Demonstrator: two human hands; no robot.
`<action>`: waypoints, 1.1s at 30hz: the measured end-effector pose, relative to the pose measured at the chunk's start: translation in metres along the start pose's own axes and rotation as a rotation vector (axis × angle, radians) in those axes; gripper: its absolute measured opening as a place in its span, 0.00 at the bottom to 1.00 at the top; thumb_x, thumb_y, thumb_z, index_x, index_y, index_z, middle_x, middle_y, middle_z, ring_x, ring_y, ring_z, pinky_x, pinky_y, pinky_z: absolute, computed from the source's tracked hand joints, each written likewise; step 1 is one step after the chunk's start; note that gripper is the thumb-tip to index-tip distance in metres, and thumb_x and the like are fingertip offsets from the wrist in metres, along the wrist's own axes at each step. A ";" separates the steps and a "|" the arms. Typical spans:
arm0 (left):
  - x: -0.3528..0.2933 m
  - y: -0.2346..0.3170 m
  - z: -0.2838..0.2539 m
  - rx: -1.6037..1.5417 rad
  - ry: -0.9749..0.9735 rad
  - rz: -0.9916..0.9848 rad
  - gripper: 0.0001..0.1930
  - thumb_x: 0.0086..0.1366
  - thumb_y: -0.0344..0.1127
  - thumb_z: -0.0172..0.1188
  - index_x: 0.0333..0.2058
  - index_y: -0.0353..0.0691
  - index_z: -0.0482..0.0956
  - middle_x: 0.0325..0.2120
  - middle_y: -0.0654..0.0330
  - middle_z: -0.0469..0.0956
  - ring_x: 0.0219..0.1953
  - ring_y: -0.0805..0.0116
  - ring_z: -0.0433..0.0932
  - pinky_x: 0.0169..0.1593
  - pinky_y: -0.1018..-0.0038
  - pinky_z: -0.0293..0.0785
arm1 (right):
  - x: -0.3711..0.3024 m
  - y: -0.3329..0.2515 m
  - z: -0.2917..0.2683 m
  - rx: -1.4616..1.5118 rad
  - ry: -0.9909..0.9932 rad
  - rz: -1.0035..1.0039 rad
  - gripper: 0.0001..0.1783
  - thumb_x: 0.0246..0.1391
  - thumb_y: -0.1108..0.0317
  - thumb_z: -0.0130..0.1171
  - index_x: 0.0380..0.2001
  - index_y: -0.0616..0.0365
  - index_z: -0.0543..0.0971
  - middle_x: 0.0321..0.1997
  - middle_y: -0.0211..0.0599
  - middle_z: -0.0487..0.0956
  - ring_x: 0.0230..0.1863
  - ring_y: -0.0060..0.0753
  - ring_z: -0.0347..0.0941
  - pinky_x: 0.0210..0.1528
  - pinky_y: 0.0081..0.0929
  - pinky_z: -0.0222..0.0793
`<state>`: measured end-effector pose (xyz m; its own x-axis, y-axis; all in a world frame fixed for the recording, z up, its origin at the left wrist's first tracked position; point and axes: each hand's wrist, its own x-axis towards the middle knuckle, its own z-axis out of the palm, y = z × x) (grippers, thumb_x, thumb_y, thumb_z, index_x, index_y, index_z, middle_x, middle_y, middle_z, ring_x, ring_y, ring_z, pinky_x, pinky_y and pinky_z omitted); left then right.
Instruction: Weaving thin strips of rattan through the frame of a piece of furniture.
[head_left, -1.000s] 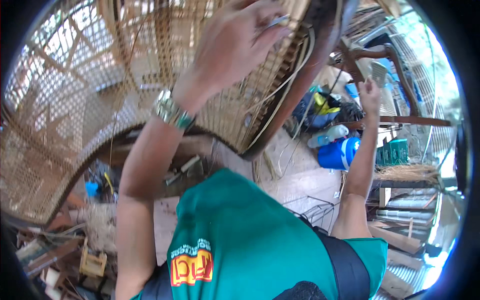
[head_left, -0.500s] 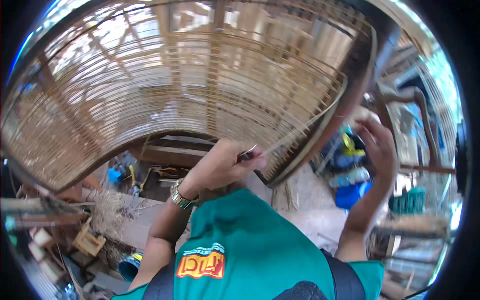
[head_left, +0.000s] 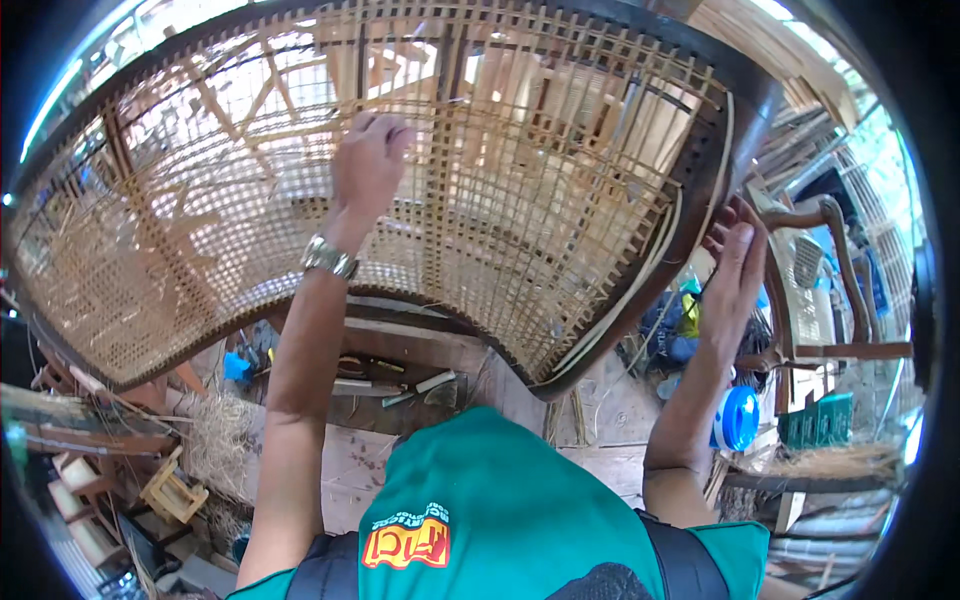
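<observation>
A large curved wooden frame (head_left: 752,105), strung with woven cane webbing (head_left: 490,215), stretches across the upper part of the head view. The weave is tighter at the left and more open at the right. Over the middle of the webbing is my left hand (head_left: 368,165), its fingers curled closed; anything in them is hidden. My right hand (head_left: 735,262) is at the frame's right outer edge, fingers extended and thumb apart, with nothing visible in it. Whether it touches the wood cannot be told. A loose pale cane strand (head_left: 724,160) runs along the right rim.
Below the frame, hand tools (head_left: 375,365) lie on wooden boards. A wooden chair frame (head_left: 850,255) stands at the right, near a blue round container (head_left: 738,418) and a green crate (head_left: 815,422). Cane shavings (head_left: 222,445) and a small wooden stool (head_left: 172,490) are at the lower left.
My left hand has moved from the frame's lower edge, where a shiny metal piece showed at its fingers, up over the webbing. My right hand remains by the right rim, its fingers straighter.
</observation>
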<state>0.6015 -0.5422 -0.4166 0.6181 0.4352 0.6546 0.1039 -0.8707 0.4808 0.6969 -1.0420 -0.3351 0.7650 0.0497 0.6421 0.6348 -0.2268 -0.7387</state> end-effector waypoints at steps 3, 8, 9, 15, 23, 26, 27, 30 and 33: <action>0.013 -0.021 -0.020 -0.283 0.001 0.012 0.12 0.91 0.42 0.72 0.55 0.39 0.93 0.45 0.52 0.97 0.46 0.62 0.94 0.48 0.59 0.88 | -0.003 -0.019 -0.006 -0.097 -0.038 -0.016 0.31 1.00 0.46 0.53 0.83 0.62 0.80 0.70 0.42 0.90 0.68 0.30 0.86 0.72 0.36 0.81; 0.059 0.007 -0.067 -1.015 -0.492 -0.355 0.27 0.91 0.57 0.74 0.71 0.41 0.92 0.43 0.66 0.94 0.25 0.90 0.64 0.28 0.82 0.56 | -0.014 -0.072 -0.037 -0.190 0.102 -0.122 0.23 0.97 0.60 0.63 0.80 0.63 0.82 0.73 0.41 0.90 0.68 0.30 0.86 0.75 0.33 0.81; 0.070 -0.001 -0.068 -0.960 -0.567 -0.386 0.29 0.89 0.62 0.75 0.67 0.41 0.95 0.39 0.68 0.92 0.25 0.89 0.65 0.28 0.83 0.55 | -0.021 -0.087 -0.035 -0.189 0.114 -0.141 0.22 0.95 0.63 0.66 0.80 0.63 0.83 0.73 0.41 0.90 0.68 0.30 0.86 0.75 0.33 0.81; 0.111 -0.046 -0.062 -0.322 -0.526 -0.075 0.26 0.90 0.59 0.74 0.38 0.41 0.94 0.25 0.69 0.80 0.29 0.74 0.71 0.40 0.64 0.69 | -0.031 -0.121 -0.010 -0.322 0.364 -0.311 0.16 0.93 0.63 0.69 0.71 0.60 0.88 0.59 0.39 0.95 0.58 0.25 0.91 0.65 0.29 0.88; 0.107 -0.027 -0.049 -0.062 -0.344 0.324 0.24 0.93 0.54 0.70 0.53 0.32 0.93 0.43 0.43 0.95 0.45 0.37 0.95 0.52 0.45 0.87 | 0.055 0.086 -0.050 0.113 -0.190 0.294 0.22 0.90 0.56 0.73 0.73 0.59 0.90 0.54 0.28 0.95 0.48 0.24 0.90 0.51 0.29 0.87; 0.102 -0.034 -0.064 0.063 -0.330 0.263 0.22 0.95 0.51 0.67 0.52 0.33 0.91 0.49 0.40 0.94 0.48 0.32 0.94 0.53 0.42 0.86 | 0.086 0.101 -0.003 0.466 -0.284 0.289 0.24 0.92 0.60 0.69 0.81 0.55 0.85 0.61 0.29 0.95 0.51 0.24 0.93 0.50 0.30 0.93; 0.097 -0.035 -0.085 0.124 -0.323 0.250 0.23 0.94 0.53 0.67 0.57 0.34 0.92 0.51 0.40 0.95 0.50 0.33 0.95 0.55 0.42 0.88 | 0.098 0.135 0.017 0.628 -0.328 0.381 0.26 0.92 0.62 0.70 0.83 0.55 0.83 0.62 0.28 0.95 0.52 0.24 0.93 0.52 0.30 0.93; 0.101 -0.020 -0.077 0.072 -0.358 0.273 0.23 0.94 0.54 0.68 0.57 0.35 0.93 0.51 0.41 0.96 0.50 0.34 0.96 0.55 0.40 0.89 | 0.091 0.159 -0.053 0.634 -0.577 0.212 0.29 0.91 0.67 0.68 0.87 0.55 0.80 0.69 0.30 0.93 0.61 0.25 0.92 0.61 0.31 0.92; 0.120 0.018 -0.054 -0.047 -0.327 0.366 0.23 0.93 0.55 0.70 0.51 0.36 0.92 0.43 0.43 0.95 0.46 0.36 0.96 0.51 0.42 0.87 | 0.075 0.169 -0.163 0.643 -0.251 0.582 0.26 0.93 0.64 0.67 0.86 0.53 0.83 0.74 0.28 0.92 0.63 0.27 0.90 0.67 0.34 0.90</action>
<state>0.6358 -0.4929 -0.2978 0.8203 0.0011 0.5719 -0.1965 -0.9386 0.2837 0.8439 -1.2354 -0.3781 0.9375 0.3254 0.1231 0.0205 0.3016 -0.9532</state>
